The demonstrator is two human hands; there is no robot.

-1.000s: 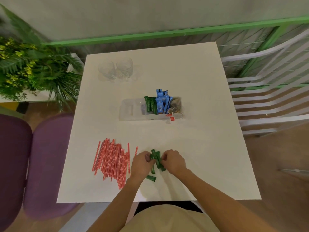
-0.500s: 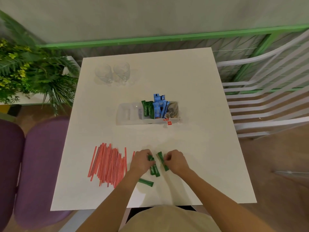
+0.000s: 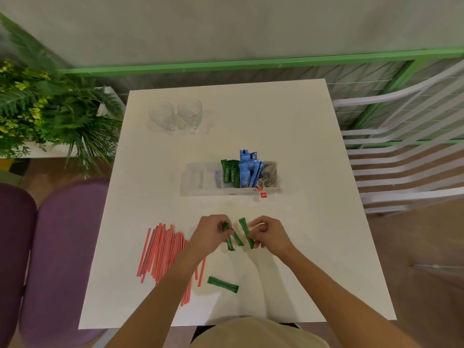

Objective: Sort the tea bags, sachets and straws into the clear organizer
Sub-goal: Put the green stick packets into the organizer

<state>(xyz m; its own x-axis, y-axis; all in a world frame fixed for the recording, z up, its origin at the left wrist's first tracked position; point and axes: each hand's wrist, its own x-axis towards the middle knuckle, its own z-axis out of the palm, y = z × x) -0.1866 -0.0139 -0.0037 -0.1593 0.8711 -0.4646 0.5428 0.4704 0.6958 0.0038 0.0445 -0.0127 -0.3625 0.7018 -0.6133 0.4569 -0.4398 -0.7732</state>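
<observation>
Left fingers (image 3: 221, 226): I see them curled, pinching the upper ends of a couple of green sachets (image 3: 229, 243) that hang down from the grip
Right fingers (image 3: 258, 223): curled too, with thumb and fingertips nipping a single green sachet (image 3: 246, 232) along its length
Left hand (image 3: 212, 234): on my side of the clear organizer (image 3: 198, 177), a little left of its middle
Right hand (image 3: 268, 234): on my side of the organizer below its right end, close beside the left hand
Stray green sachet (image 3: 223, 284): flat on the table (image 3: 301, 146), further from the organizer than both hands and untouched
Red straws (image 3: 163, 249): a loose fan on my side of the organizer, off its left end, partly under my left forearm
Organizer contents: stored green sachets (image 3: 229, 172) upright in a middle compartment, blue sachets (image 3: 247, 169) just right of them, tea bags (image 3: 270, 172) in the right end, and a red tag (image 3: 263, 195) hanging over the near wall
Left compartments: I cannot tell what they hold through the clear plastic
Glasses (image 3: 175, 115): two, beyond the organizer and off to its left
</observation>
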